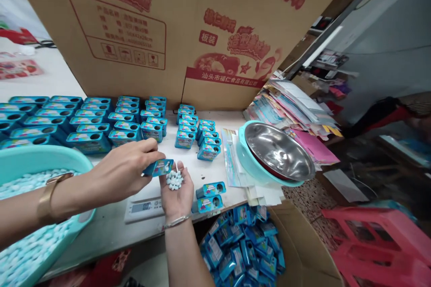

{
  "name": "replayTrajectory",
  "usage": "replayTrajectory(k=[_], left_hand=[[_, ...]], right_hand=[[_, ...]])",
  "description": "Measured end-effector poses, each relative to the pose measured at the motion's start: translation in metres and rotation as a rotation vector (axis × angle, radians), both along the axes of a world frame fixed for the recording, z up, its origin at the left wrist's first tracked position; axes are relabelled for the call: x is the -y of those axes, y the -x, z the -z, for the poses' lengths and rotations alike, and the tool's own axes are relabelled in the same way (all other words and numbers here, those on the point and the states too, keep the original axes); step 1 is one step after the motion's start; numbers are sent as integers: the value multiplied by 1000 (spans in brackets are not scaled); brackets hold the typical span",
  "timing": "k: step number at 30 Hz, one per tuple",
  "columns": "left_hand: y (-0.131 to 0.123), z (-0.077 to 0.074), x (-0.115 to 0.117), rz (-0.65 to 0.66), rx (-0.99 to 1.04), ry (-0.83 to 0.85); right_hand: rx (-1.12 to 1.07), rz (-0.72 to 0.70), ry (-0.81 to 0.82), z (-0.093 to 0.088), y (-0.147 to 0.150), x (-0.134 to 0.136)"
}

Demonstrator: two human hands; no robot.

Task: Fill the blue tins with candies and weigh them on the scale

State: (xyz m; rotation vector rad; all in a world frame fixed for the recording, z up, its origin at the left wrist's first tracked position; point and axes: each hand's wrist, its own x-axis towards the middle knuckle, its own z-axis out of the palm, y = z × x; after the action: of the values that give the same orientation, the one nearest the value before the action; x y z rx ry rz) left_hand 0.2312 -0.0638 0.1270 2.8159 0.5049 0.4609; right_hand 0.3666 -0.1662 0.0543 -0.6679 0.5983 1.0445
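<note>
My left hand, with a gold watch on its wrist, grips a small blue candy tin by its end. The tin is tipped over my right hand, its opening end close to the palm. That palm faces up, cupped around a small heap of pale blue and white candies. A white digital scale lies just below my hands, its display lit. Two blue tins lie beside my right hand. Rows of similar tins with round holes stand behind my hands.
A turquoise tub of candies is at the left. A large cardboard carton rises behind the tins. At the right are a steel bowl in a turquoise basin and paper stacks. Below sits a box of loose tins, near a red stool.
</note>
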Motion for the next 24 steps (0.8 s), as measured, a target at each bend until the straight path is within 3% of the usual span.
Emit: replayTrajectory(k=[8, 13, 16, 20, 24], left_hand=[[0, 14, 2, -6, -32, -71], [1, 19, -8, -80, 15, 66], [3, 37, -14, -173, 150, 272], [6, 74, -17, -310, 210, 547], [5, 96, -11, -343, 67, 562]], right_hand=[[50, -13, -8, 9, 5, -1], [89, -17, 5, 11, 1, 1], [162, 0, 13, 14, -9, 9], [278, 22, 5, 15, -29, 25], [333, -4, -48, 8, -46, 37]])
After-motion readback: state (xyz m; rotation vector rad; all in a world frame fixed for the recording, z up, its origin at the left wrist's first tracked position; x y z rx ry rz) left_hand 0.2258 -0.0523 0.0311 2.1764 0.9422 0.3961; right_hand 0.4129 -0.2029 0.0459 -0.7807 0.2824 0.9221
